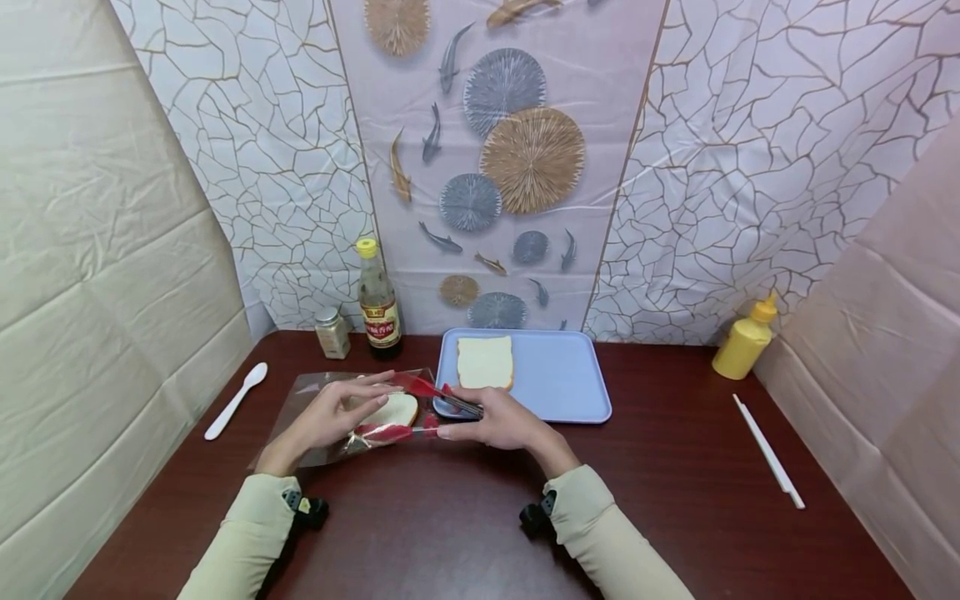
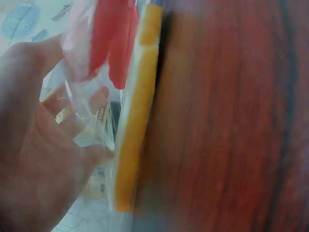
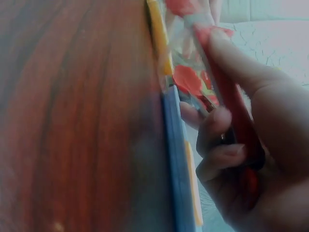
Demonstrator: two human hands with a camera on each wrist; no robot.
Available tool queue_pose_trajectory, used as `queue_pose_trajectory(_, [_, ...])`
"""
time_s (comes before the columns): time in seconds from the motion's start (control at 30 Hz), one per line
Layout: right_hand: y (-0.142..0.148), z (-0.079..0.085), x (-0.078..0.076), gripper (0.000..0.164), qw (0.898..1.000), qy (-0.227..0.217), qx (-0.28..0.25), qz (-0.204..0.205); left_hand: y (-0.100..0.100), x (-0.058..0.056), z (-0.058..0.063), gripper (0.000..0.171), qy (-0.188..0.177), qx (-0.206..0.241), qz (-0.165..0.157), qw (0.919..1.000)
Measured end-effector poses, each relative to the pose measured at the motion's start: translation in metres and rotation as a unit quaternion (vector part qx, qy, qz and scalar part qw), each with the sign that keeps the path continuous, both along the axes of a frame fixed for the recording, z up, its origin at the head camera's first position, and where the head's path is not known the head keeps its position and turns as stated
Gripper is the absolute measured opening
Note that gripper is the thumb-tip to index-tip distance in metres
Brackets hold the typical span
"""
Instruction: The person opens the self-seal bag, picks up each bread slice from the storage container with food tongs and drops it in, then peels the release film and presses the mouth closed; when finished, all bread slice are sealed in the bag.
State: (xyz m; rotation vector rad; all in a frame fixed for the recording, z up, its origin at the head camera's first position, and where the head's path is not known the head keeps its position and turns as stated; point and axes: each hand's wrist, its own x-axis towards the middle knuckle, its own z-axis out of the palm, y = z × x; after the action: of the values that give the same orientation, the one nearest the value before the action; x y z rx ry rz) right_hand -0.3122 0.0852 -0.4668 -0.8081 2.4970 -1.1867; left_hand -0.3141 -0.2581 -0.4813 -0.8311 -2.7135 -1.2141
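Note:
My right hand (image 1: 504,419) grips a pair of tongs (image 3: 231,104) with red tips, thumb on one arm and fingers curled round the other. Its spread tips reach left over a bread slice (image 1: 399,410), which lies in a clear plastic bag (image 1: 309,454). One red tip overlaps the slice's near edge in the head view; the other lies beyond it. My left hand (image 1: 330,417) is at the bag, fingers stretched and thumb apart, touching the raised film (image 2: 87,104). The yellow-brown crust (image 2: 135,121) shows beside that hand in the left wrist view.
A blue tray (image 1: 558,375) holds another bread slice (image 1: 485,360) at its left end. Behind the bag stand a dark sauce bottle (image 1: 381,321) and a spice jar (image 1: 332,333). A white spoon (image 1: 236,402) lies left; chopsticks (image 1: 768,454) and a yellow squeeze bottle (image 1: 742,346) are right.

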Motion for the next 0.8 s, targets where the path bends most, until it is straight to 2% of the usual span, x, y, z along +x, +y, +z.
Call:
queue_pose_trajectory(0.13, [-0.002, 0.001, 0.001, 0.086, 1.0, -0.021, -0.009, -0.004, -0.001, -0.001, 0.0, 0.031, 0.005, 0.001, -0.006, 1.0])
queue_pose_trajectory(0.4, [0.003, 0.003, 0.005, 0.085, 0.997, 0.061, 0.046, -0.023, 0.0, -0.001, -0.002, 0.029, 0.007, 0.004, -0.007, 0.9999])
queue_pose_trajectory(0.6, [0.019, 0.001, 0.006, 0.075, 0.998, 0.058, 0.007, -0.027, -0.003, -0.002, -0.004, 0.028, 0.011, -0.004, 0.0, 0.9999])
queue_pose_trajectory(0.8, [0.042, 0.004, 0.011, 0.077, 0.997, 0.056, -0.004, -0.055, -0.005, -0.005, -0.005, 0.029, 0.034, -0.012, 0.006, 0.9993])
